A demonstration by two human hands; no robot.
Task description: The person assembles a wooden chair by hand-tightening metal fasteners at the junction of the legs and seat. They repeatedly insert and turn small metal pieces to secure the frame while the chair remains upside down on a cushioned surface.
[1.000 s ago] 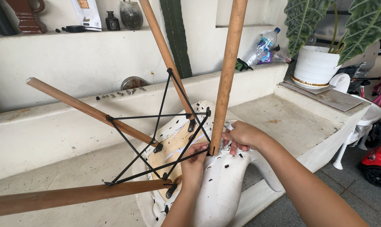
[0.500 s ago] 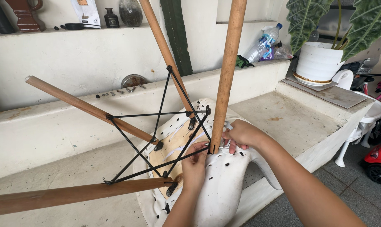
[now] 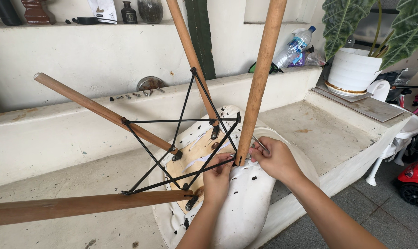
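White plastic chair (image 3: 239, 203) lies upside down on the concrete counter (image 3: 319, 133), lower centre of the frame, seat shell flecked with black marks. Four wooden legs (image 3: 259, 83) splay upward and outward, tied together by black wire bracing (image 3: 181, 147); a bare wooden plate shows under the bracing at the shell's centre.

Right hand (image 3: 276, 159), centre right, is clenched around a thin metal tool (image 3: 259, 144) at the foot of the near upright leg, fingers touching the leg's bracket. Left hand (image 3: 217, 177), just beside it to the lower left, presses fingertips against the same bracket and the shell; whether it pinches anything cannot be told.

Small loose hardware (image 3: 135, 96) sits on the ledge, upper left of centre. White plant pot (image 3: 354, 71) with large leaves at upper right; plastic bottle (image 3: 294, 46) beside it. Red toy vehicle (image 3: 414, 180) on the floor at right edge.
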